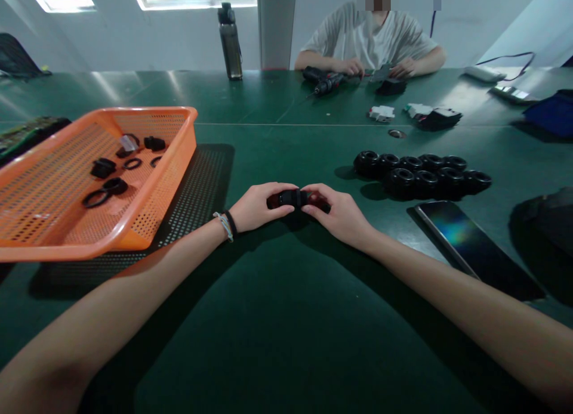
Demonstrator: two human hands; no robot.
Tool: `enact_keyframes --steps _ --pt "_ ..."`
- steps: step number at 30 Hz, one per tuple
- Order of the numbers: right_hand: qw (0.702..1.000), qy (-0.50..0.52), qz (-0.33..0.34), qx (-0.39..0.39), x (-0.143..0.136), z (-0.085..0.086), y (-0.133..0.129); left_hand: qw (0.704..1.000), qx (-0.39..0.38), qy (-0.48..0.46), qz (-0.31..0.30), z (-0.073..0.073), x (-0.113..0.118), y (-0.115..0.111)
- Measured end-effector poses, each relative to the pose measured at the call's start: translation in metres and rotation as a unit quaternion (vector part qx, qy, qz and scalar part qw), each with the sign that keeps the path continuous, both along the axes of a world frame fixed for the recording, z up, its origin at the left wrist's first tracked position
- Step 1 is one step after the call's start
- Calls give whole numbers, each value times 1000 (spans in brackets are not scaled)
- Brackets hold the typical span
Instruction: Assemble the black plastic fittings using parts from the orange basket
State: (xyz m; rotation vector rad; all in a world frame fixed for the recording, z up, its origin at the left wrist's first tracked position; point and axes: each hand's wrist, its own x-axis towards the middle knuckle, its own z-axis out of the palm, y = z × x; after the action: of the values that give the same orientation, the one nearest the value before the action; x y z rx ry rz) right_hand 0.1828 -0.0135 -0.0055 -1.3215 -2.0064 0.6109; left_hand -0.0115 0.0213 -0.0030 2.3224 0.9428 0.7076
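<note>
Place: a workshop
Desk point(277, 318): long, green, with a co-worker point(364, 41) at the far side
Drill point(329, 84): lies before that person
Basket point(172, 172): orange, holds loose black pieces point(103, 168)
Round parts point(400, 178): black, glossy, grouped in rows

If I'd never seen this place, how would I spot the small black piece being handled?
On the green table, look right of the orange basket, where a left hand and right hand face each other. The black piece is held between them. Unlike the loose parts in the basket and the glossy round pieces farther right, it is gripped by both hands.
</note>
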Motion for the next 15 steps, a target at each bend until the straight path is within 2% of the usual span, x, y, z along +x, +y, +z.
enact_keyframes --steps 15 --pt "1000 -6 -2 -13 -1 2 0 1000 6 6 1 -1 0 1"
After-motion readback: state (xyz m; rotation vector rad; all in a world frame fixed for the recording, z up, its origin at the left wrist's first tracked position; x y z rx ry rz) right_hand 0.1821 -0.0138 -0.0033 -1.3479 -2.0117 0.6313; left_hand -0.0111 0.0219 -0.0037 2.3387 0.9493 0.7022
